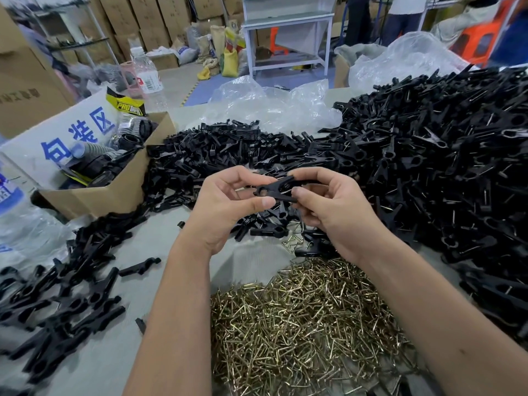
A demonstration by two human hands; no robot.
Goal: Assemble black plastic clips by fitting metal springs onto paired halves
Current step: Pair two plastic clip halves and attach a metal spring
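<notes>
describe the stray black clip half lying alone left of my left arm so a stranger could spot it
Start at the pile of brass-coloured springs nearest the camera, then look left past the left forearm. There, on bare grey table, lies one black clip half, on its own rather than heaped like the others.

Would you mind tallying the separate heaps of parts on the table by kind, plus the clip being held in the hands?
Heaps of black clip parts: 3, namely the far middle heap, the right heap and the near left heap.
Heaps of metal springs: 1
Clips held in both hands: 1
Total: 5
</notes>
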